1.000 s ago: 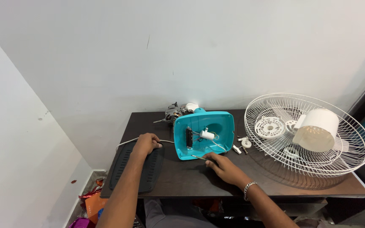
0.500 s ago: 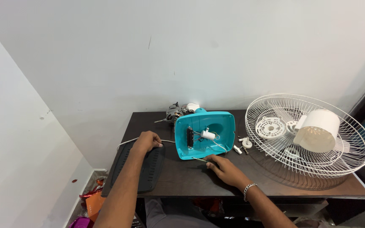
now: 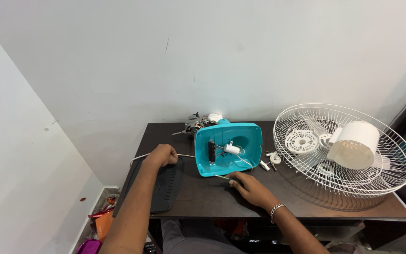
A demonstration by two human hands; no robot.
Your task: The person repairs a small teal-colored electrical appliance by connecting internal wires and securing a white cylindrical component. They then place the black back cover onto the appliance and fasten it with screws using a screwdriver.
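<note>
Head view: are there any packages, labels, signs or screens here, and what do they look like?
No labels, signs or screens show.
Wrappers: on the floor left of the table, crumpled, orange, red and magenta; possibly packaging, too small to tell.

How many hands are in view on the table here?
2. The left hand is closed on a thin white cord beside the black ribbed plastic panel; the right hand rests before the turquoise plastic fan housing.
</note>
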